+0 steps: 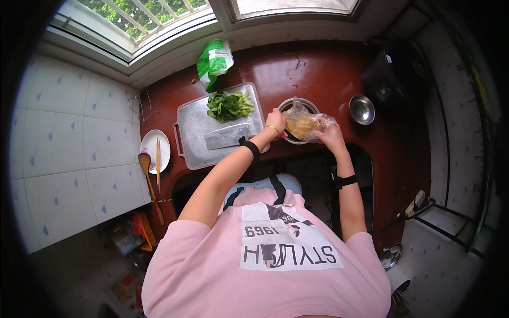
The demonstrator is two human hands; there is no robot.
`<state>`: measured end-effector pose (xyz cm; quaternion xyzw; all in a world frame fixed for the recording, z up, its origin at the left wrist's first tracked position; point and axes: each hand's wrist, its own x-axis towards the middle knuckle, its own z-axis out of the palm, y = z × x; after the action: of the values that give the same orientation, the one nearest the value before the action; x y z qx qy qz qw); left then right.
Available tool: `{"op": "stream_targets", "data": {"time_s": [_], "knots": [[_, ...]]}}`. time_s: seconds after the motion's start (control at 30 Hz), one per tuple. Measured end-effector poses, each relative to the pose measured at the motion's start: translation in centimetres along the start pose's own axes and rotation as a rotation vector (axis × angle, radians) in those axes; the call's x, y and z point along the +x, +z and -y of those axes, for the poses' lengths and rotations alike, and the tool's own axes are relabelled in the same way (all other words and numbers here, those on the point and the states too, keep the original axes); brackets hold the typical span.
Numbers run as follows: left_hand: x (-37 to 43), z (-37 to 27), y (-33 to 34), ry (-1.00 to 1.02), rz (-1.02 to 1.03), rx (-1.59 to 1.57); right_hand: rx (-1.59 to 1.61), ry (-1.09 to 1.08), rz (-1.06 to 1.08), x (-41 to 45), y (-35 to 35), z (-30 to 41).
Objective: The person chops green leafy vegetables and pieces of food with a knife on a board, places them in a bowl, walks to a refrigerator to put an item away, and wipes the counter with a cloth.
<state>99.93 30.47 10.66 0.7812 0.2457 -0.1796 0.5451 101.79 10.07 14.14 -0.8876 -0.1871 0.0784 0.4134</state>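
A clear plastic bag (297,108) with a yellowish food (301,125) in or against it hangs over a round pot with a pale rim (313,103). My left hand (276,122) is closed on the bag's left side. Bunched plastic film fills my right hand (331,135), which grips the bag's other side. To the left lies a metal tray-like board (191,131) with a handle. On it are chopped leafy greens (228,106) and a broad cleaver blade (226,136); my left forearm hides its handle end.
A green and white plastic package (214,63) stands by the window. Left are a white plate (148,139), chopsticks (158,163) and a wooden spatula (145,163). A steel bowl (362,110) sits right, near a dark appliance (393,79). The counter (270,75) has a curved cutout before me.
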Motion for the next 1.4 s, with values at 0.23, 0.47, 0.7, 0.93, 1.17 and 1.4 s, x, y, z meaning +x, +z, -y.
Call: {"op": "stream_targets", "data": {"time_s": [0.23, 0.47, 0.7, 0.93, 1.17, 1.4], "knots": [[0.3, 0.2, -0.2, -0.061, -0.027, -0.074, 0.368, 0.1, 0.134, -2.3, -6.1, 1.7], [-1.6, 3.2, -4.0, 0.191, 0.059, -0.308, 0.626, 0.17, 0.166, -3.0, -7.4, 9.0], [-6.0, 8.9, -11.5, 0.132, 0.036, -0.553, 0.739, 0.063, 0.402, -0.2, 3.6, 15.6], [-8.8, 18.1, -17.2, 0.035, -0.468, -0.685, 0.578, -0.011, 0.514, 4.7, 23.0, 17.3], [-9.0, 21.0, -20.8, 0.197, -0.717, -0.136, 0.285, -0.102, 0.375, 7.6, 32.6, 17.7], [-7.7, 20.2, -21.8, 0.408, -0.732, 0.102, 0.054, -0.224, 0.254, 6.7, 31.0, 19.1]]}}
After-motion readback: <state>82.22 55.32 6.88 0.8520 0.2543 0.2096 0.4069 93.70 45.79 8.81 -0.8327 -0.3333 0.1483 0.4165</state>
